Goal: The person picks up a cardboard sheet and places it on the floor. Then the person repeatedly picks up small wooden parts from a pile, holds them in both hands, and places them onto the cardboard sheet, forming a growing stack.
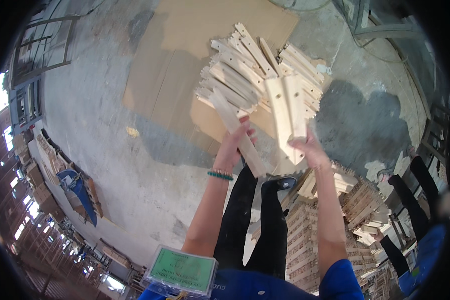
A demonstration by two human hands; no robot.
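Note:
My left hand (230, 149) is closed around a flat pale wooden slat (252, 157), which slants from upper left to lower right. A small reddish bit (243, 119) shows at its fingertips, too small to make out. My right hand (315, 152) grips the near ends of two wooden pieces (282, 117) with dark round holes, lying side by side and pointing away from me. Just beyond both hands, a heap of similar wooden slats (235, 75) is spread in rough rows, many of them with holes or notched ends. The held pieces hide part of this heap.
Under the heap lies a flattened cardboard sheet (160, 75) on the concrete floor (95, 120). Stacked wooden parts (305, 235) stand by my right leg. Another person (425, 240) works at the far right. A blue object (77, 192) lies on the left.

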